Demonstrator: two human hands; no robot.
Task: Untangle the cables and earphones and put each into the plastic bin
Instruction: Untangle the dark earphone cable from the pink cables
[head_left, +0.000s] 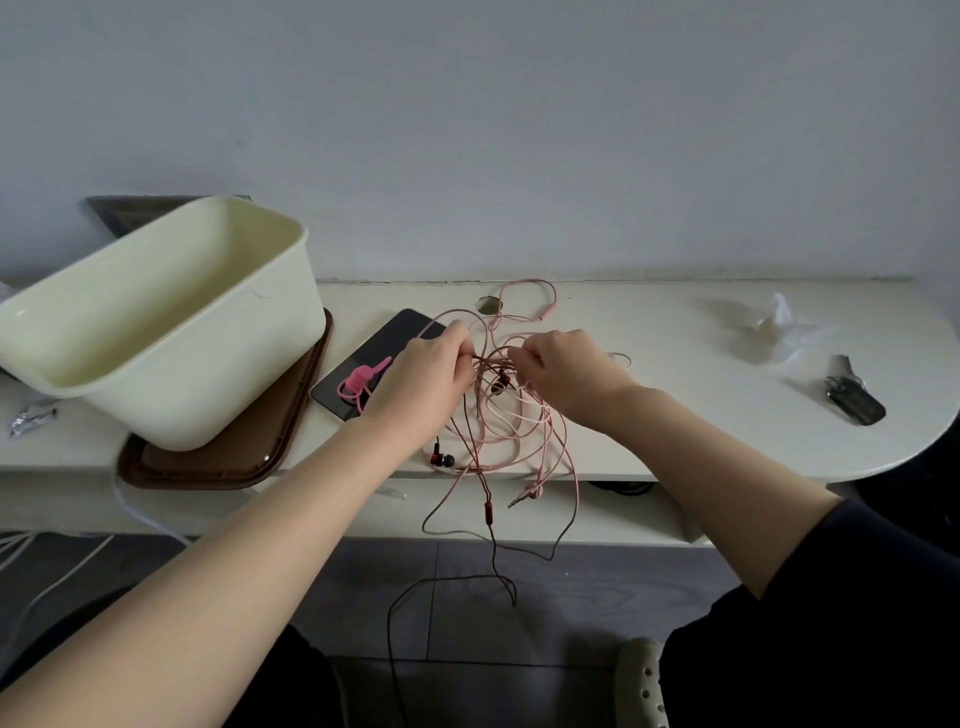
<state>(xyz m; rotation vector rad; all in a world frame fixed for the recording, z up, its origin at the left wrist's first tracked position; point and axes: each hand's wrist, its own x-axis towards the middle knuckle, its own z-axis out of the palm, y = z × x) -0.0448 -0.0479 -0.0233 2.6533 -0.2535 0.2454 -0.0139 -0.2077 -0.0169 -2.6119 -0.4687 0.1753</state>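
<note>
Far out to the left of your left hand, a crumpled silver foil scrap (30, 418) lies on the white rounded table (701, 415). Nearer that hand, still well to its left, the pale cream rectangular plastic bin (208, 374) sits tilted, its base resting on a brown plastic tray (249, 457); none of the cables is in it. Just beside your left hand's outer edge lies a flat black phone (382, 345) with a pink silicone cable tie (358, 382) on it. Your left hand (426, 374) has its fingertips curled and pinched on strands of the tangle of pink and dark red earphone cables (498, 426), which is bunched between your two hands. Loops reach beyond your fingers towards the wall, and others hang below your wrists over the table's front edge. A red-and-black earbud (441, 460) rests on the table under your left wrist. Your right hand (561, 376) is curled too, pinching the same knot from the other side, close to your left fingertips. Well to the right of your right hand lie a crumpled clear plastic wrapper (774, 332) and a dark key fob (854, 400).
</note>
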